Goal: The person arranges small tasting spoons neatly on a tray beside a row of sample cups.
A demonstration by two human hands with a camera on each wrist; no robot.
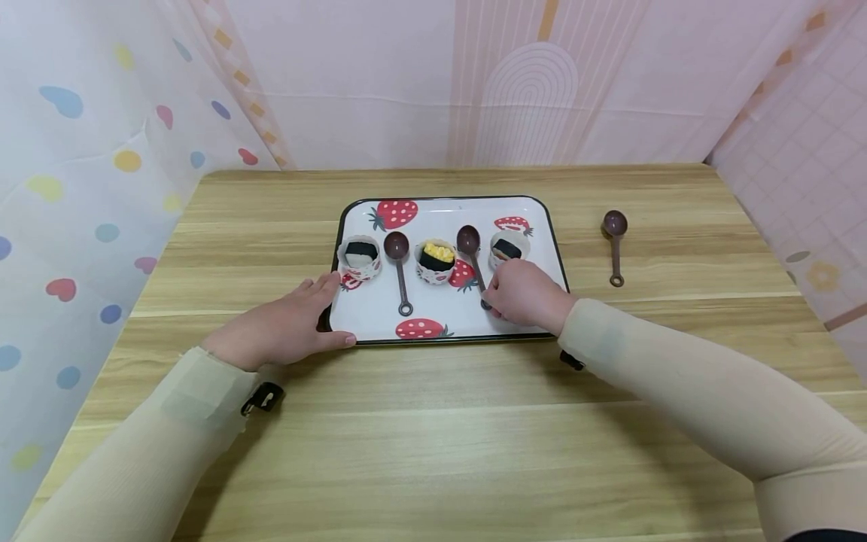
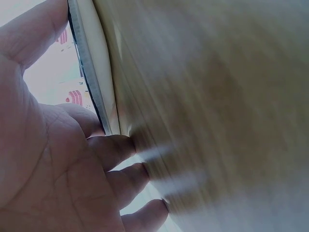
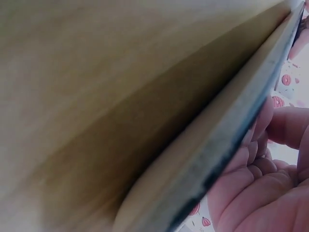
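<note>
A white strawberry-print tray (image 1: 372,320) with a dark rim lies on the table. My left hand (image 1: 281,324) rests spread around its near left corner, thumb at the front rim, fingers along the left side. In the left wrist view the fingertips (image 2: 123,145) are down by the tray's edge. With curled fingers my right hand (image 1: 531,297) pinches the handle end of a brown measuring spoon (image 1: 468,239). That spoon lies on the tray between a paper cup of egg-topped sushi (image 1: 436,262) and a cup with seaweed-banded sushi (image 1: 508,248), which the hand partly covers.
Left on the tray are another brown measuring spoon (image 1: 396,247) and a paper cup with seaweed-wrapped sushi (image 1: 360,256). A third measuring spoon (image 1: 615,226) lies on the wooden table (image 1: 433,452) right of the tray. Patterned curtains (image 1: 352,90) hang behind the table and at both sides.
</note>
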